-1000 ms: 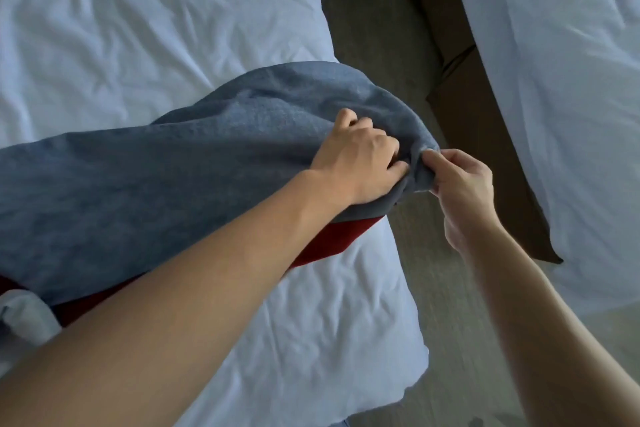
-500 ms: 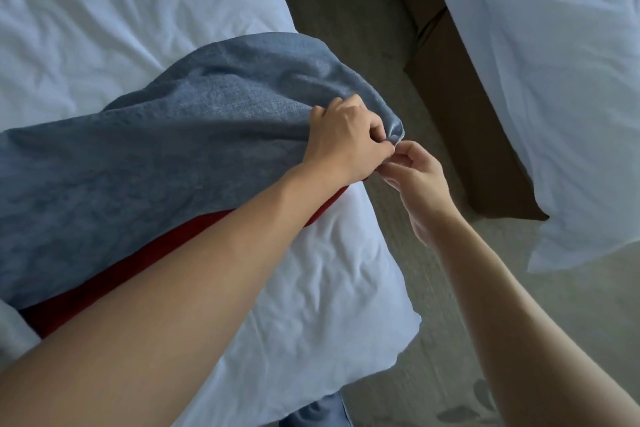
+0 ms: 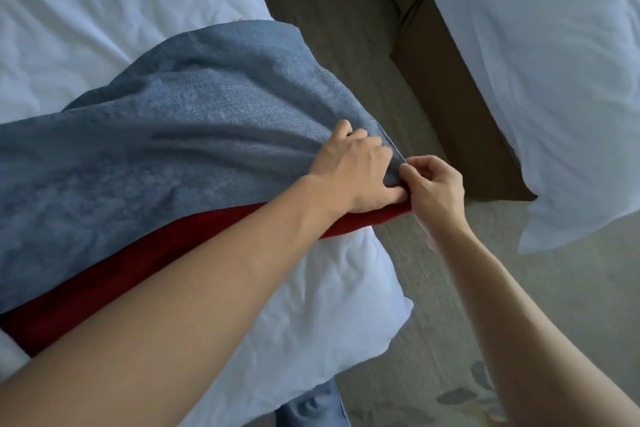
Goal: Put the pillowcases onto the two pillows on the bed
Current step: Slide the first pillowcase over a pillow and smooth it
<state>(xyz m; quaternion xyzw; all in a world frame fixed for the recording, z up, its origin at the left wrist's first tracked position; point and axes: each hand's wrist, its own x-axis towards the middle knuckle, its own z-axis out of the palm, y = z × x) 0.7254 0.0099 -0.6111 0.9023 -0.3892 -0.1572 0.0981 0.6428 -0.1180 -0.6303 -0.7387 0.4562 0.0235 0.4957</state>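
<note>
Head view: a red fabric pillow (image 3: 166, 253) is seen lying on the rumpled white bed sheet (image 3: 304, 305), half covered by a soft blue woven pillowcase (image 3: 180, 135). Compared with a second ago, more red is exposed. The pillowcase corner is clenched by the left hand (image 3: 353, 173) and its hem pinched by the right hand (image 3: 433, 187). Grey carpet (image 3: 346, 55) and a second white bed (image 3: 540, 62) lie beyond.
</note>
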